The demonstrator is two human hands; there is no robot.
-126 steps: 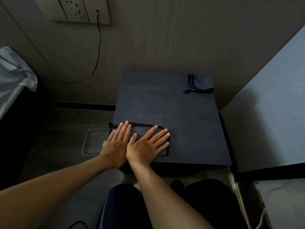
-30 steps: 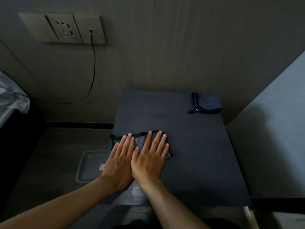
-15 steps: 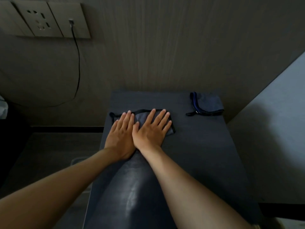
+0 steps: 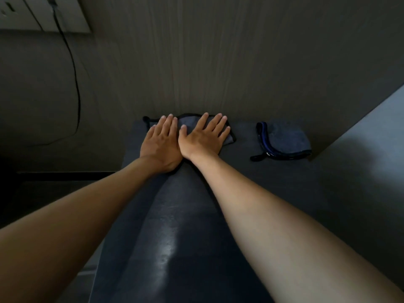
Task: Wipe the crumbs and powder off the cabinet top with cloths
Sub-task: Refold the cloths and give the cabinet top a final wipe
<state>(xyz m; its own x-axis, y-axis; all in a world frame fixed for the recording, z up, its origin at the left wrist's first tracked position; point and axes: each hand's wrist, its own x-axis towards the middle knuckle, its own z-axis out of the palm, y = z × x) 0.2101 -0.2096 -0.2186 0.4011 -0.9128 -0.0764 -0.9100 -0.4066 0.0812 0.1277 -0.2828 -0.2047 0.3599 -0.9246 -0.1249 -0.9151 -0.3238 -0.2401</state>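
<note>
Two hands: both are lying flat, palms down, side by side on one cloth at the far end of the dark counter (image 4: 273, 193).
Left hand (image 4: 160, 143): its fingers are stretching straight and close together, pressing the left part of the cloth; nothing is being pinched.
Right hand (image 4: 202, 138): its fingers are spreading slightly and lying straight on the right part of the cloth; its thumb is touching the left hand's edge.
Grip: neither hand is curling round anything; both are pressing with open palms.
Grey cloth (image 4: 188, 122): it is lying under both hands, showing between the fingers and just past the fingertips, with its black-trimmed edge peeking out to the left and right.
Far edge: the cloth is sitting right against the back wall (image 4: 218, 62), at the rear edge of the counter.
Left edge: the cloth's left corner is reaching near the counter's left side, beyond which the floor is dropping away in shadow.
Second cloth (image 4: 286, 141): folded, grey with a blue and black border, it is resting near the counter's rear right corner, apart from the right hand.
Open room: bare counter is stretching between the two cloths and back beneath the forearms.
Wall fittings: a black cable (image 4: 75, 84) is hanging from a socket plate (image 4: 32, 12) at upper left.
</note>
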